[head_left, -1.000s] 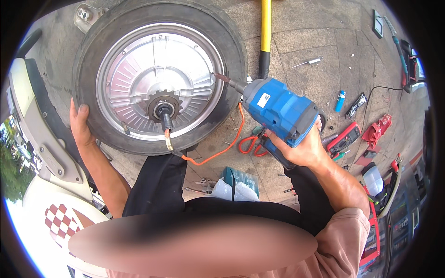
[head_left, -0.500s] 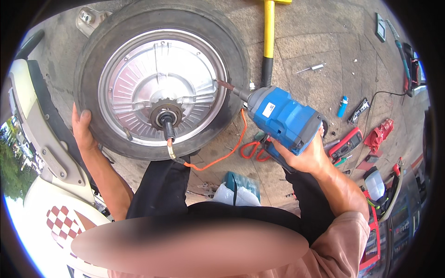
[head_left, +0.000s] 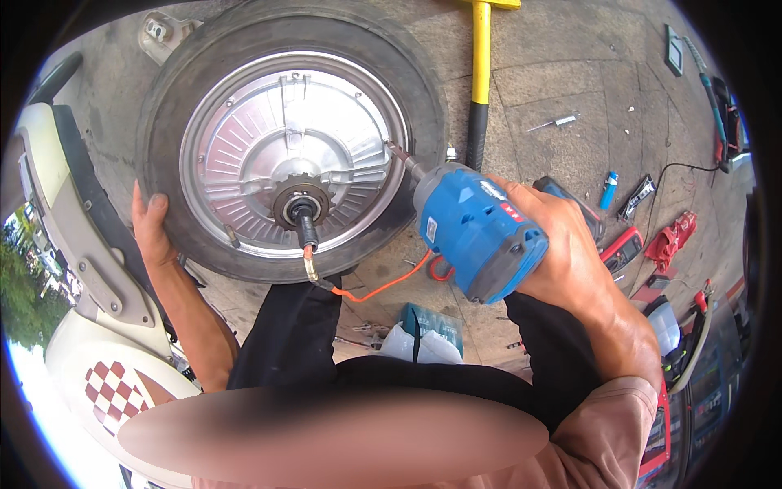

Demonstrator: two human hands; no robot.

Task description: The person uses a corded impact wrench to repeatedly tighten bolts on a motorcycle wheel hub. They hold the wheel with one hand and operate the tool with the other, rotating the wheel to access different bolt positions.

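Note:
My left hand (head_left: 153, 224) grips the left side of the black tire (head_left: 226, 41) of a wheel with a silver hub cover (head_left: 240, 130). A toothed sprocket (head_left: 284, 198) and axle sit low on the hub, with an orange cable (head_left: 366, 295) running from the axle end. My right hand (head_left: 554, 253) is closed on a blue power driver (head_left: 460, 224), whose bit reaches the cover's rim at the upper right, at a bolt position. The driver's battery points up and to the right.
A yellow-handled hammer (head_left: 481, 57) lies beside the tire. A small screwdriver (head_left: 564, 121), blue cylinder (head_left: 609, 189), red multimeter (head_left: 621, 248), red rag (head_left: 673, 240) and bagged items (head_left: 419, 342) are on the pavement. A cream scooter body (head_left: 81, 350) stands at the left.
My right hand has rolled the driver over, so its battery has swung from underneath to the upper right. The wheel and my left hand appear slightly further right in the picture.

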